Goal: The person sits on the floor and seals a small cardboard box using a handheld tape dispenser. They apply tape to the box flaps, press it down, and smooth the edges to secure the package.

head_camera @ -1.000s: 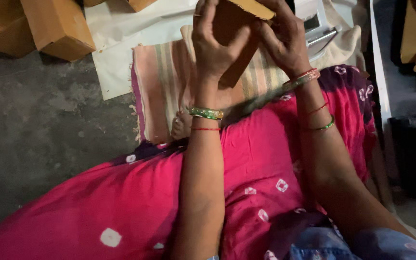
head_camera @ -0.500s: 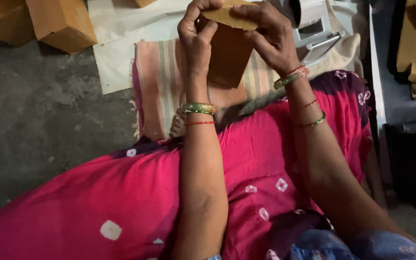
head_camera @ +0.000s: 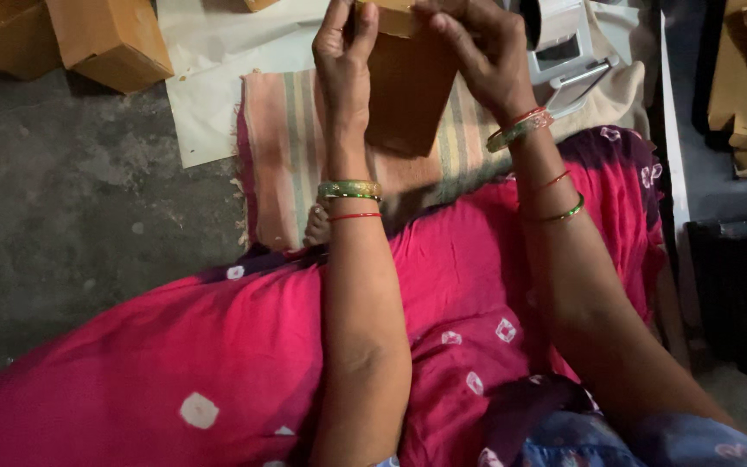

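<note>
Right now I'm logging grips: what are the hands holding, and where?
Both hold one brown cardboard box at its top end: left hand on the left edge, right hand over the top flap.

Both forearms reach forward and up; the left hand [head_camera: 345, 65] and right hand [head_camera: 477, 54] are raised, fingers curled in a grip.

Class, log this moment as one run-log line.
left hand: grips box left side | right hand: presses box flap | box: upright over striped mat | tape dispenser: beside
</note>
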